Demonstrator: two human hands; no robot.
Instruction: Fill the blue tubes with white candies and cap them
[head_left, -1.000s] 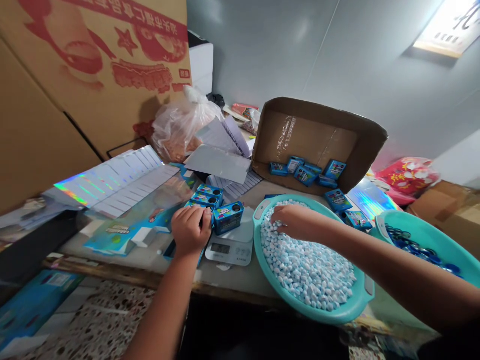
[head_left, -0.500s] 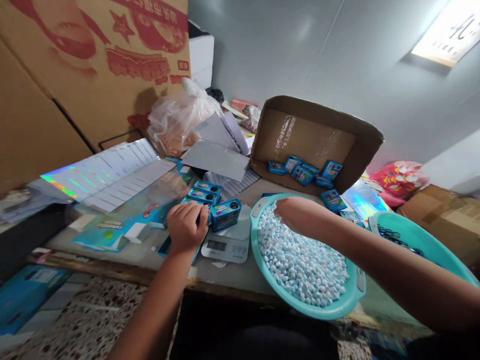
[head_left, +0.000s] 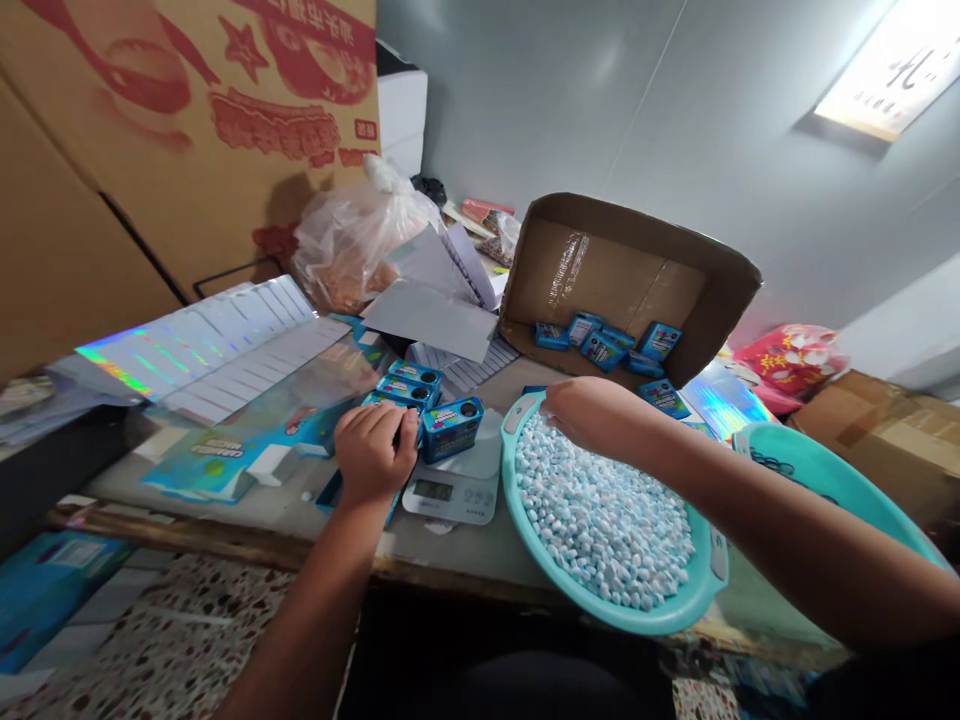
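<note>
My left hand (head_left: 375, 448) is curled closed over a blue tray (head_left: 328, 492), beside several small blue boxes (head_left: 411, 376). A dark edge shows between its thumb and fingers; what it grips is hidden. One blue box with a round dark opening (head_left: 452, 430) stands on a white digital scale (head_left: 463, 498), just right of this hand. My right hand (head_left: 574, 408) hangs over the far left rim of a turquoise basin (head_left: 525, 545), its fingers curled downward and partly hidden. Pale blue and white candy-like pieces (head_left: 607, 520) fill the basin.
An open cardboard box (head_left: 637, 240) holding several blue boxes lies behind the basin. Another turquoise basin (head_left: 847, 470) with dark pieces stands at right. Flat printed sheets (head_left: 247, 350) and a tied plastic bag (head_left: 352, 235) are at left, before a large carton (head_left: 225, 120).
My right hand has risen slightly from the pieces, toward the basin's far left rim. My left hand and the box on the scale look unmoved.
</note>
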